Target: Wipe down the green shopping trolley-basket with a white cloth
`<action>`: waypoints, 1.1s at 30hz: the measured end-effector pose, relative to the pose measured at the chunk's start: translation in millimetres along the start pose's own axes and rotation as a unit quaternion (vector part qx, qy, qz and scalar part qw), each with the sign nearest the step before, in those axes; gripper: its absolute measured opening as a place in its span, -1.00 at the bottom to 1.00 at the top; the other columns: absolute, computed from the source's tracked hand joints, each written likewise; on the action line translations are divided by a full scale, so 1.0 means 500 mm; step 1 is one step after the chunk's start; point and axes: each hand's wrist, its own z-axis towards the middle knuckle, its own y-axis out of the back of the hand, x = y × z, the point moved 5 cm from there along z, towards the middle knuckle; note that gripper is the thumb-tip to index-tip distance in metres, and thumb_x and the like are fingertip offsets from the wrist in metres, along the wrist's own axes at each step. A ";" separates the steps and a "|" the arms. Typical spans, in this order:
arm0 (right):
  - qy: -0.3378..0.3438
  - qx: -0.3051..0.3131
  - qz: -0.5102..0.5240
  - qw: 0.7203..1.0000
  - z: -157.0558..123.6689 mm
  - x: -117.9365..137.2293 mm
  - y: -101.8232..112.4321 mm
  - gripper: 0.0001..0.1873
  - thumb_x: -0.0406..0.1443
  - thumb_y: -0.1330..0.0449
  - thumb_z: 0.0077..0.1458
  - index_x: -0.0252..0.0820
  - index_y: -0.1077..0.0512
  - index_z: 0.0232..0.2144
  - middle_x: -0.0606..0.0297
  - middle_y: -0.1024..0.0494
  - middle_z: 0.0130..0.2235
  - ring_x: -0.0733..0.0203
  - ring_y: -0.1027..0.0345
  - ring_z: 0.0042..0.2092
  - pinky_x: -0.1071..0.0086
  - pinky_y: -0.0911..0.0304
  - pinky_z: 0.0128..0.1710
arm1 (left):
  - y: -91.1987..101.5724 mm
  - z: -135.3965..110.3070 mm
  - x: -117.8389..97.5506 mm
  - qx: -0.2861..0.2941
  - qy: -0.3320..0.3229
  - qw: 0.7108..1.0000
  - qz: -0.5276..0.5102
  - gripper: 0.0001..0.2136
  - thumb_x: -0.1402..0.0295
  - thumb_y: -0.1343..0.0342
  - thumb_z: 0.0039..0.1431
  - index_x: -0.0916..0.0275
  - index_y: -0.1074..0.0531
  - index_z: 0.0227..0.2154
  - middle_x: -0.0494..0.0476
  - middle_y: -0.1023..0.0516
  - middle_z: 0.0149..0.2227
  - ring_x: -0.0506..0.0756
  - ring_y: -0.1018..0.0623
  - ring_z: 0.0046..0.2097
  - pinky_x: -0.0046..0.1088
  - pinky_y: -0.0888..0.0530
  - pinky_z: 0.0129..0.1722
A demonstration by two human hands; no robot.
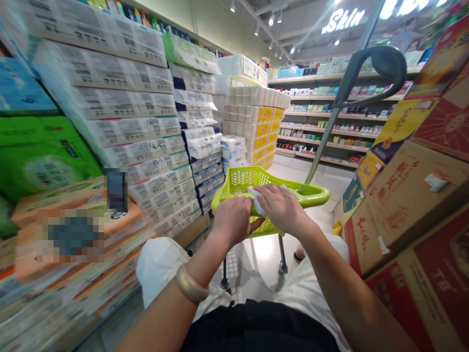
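Observation:
A lime-green plastic shopping basket (311,194) on a wheeled stand sits right in front of me in a shop aisle. My left hand (232,219) is closed over the basket's near rim. My right hand (280,208) lies curled over a white cloth or tissue (256,199) pressed against that same rim, its fingers bent around it. A gold bangle (190,284) circles my left wrist. The basket's grey pull handle (381,66) rises up to the right.
Stacks of wrapped tissue and paper packs (146,146) wall the left side. Red and brown cartons (414,215) crowd the right. Stocked shelves (330,127) run across the far end under a lit sign. Pale tiled floor (264,259) shows below the basket.

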 end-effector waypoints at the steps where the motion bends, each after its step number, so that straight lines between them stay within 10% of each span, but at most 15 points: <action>1: -0.012 -0.020 0.001 1.000 -0.016 -0.007 0.003 -0.60 -0.20 0.11 0.32 -0.10 -0.35 0.10 0.16 -0.49 0.00 0.08 -0.33 0.02 0.24 -0.13 0.06 | 0.001 -0.001 0.001 0.003 -0.002 1.000 -0.001 -0.57 -0.06 -0.04 0.12 0.27 -0.42 -0.28 0.27 -0.55 -0.30 0.26 -0.53 -0.21 -0.24 -0.41 -0.24; 9: -0.105 -0.214 -0.010 0.971 -0.109 -0.054 -0.010 -0.59 -0.24 0.09 0.30 -0.10 -0.29 0.14 0.14 -0.40 0.09 0.02 -0.18 0.15 0.12 -0.01 0.17 | 0.003 -0.006 0.002 0.007 0.000 1.000 -0.016 -0.62 -0.01 -0.12 0.07 0.26 -0.40 -0.30 0.24 -0.55 -0.29 0.25 -0.53 -0.20 -0.27 -0.40 -0.22; 13: -0.025 -0.235 0.043 0.971 -0.089 0.004 -0.027 -0.69 -0.30 0.04 0.29 -0.10 -0.37 0.01 0.20 -0.47 -0.02 0.11 -0.25 0.09 0.14 -0.01 0.17 | 0.002 -0.007 0.003 0.007 -0.010 1.000 -0.003 -0.66 0.04 -0.08 0.12 0.26 -0.39 -0.29 0.22 -0.55 -0.26 0.22 -0.53 -0.19 -0.29 -0.40 -0.23; 20: -0.040 -0.346 0.105 0.931 -0.114 -0.037 0.065 -0.77 -0.30 0.06 0.27 -0.15 -0.40 -0.20 0.21 -0.47 -0.27 0.14 -0.31 -0.19 0.23 -0.19 -0.12 | 0.001 -0.010 0.008 0.015 0.003 1.000 0.018 -0.66 0.02 -0.06 0.12 0.22 -0.38 -0.28 0.17 -0.55 -0.27 0.21 -0.52 -0.20 -0.31 -0.36 -0.26; 25: -0.085 -0.212 0.028 0.973 -0.091 -0.063 0.056 -0.72 -0.24 0.04 0.28 -0.13 -0.47 -0.24 0.20 -0.50 -0.18 0.10 -0.29 -0.09 0.18 -0.12 0.00 | -0.001 -0.009 0.005 0.017 0.005 1.000 0.019 -0.64 0.00 -0.07 0.10 0.23 -0.38 -0.27 0.19 -0.55 -0.27 0.22 -0.52 -0.21 -0.30 -0.35 -0.26; 33: -0.029 -0.140 0.025 0.989 -0.067 0.040 -0.008 -0.63 -0.28 0.05 0.28 -0.18 -0.39 0.06 0.14 -0.44 0.04 0.11 -0.23 0.10 0.22 -0.08 0.15 | -0.005 -0.009 0.004 -0.008 -0.013 1.000 0.011 -0.69 0.09 -0.10 0.08 0.24 -0.38 -0.27 0.18 -0.55 -0.29 0.21 -0.52 -0.21 -0.30 -0.36 -0.25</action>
